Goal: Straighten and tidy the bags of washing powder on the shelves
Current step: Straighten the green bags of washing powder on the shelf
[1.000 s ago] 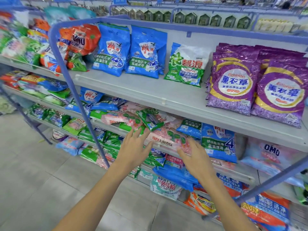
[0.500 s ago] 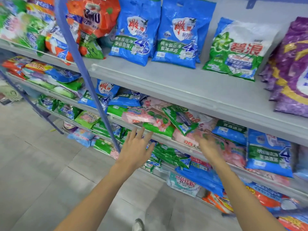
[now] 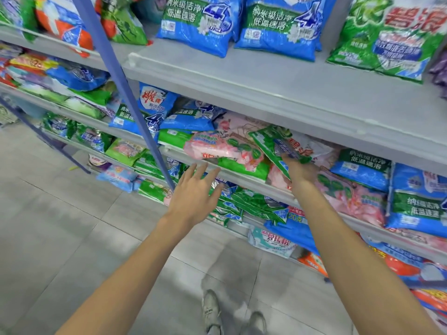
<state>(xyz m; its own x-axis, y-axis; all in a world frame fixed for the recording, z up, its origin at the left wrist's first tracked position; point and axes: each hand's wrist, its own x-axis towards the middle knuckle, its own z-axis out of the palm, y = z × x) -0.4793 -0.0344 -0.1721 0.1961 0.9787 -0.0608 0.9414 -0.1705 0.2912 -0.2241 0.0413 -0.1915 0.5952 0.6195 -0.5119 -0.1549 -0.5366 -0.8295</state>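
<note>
Honestly, right hand (image 3: 301, 171) pinches the tilted green bag (image 3: 268, 141) at centre frame, left hand (image 3: 193, 197) spread, empty, lower left of it. Yank it and the overhanging pink bags (image 3: 212, 147) could slide off.

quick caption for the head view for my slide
Right hand touches a tilted green bag on the jumbled middle shelf; left hand hovers open.

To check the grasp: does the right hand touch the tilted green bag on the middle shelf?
Touching. In the head view, the right hand has its fingers hidden behind the lower edge of the green bag, with its thumb on the front.
</note>
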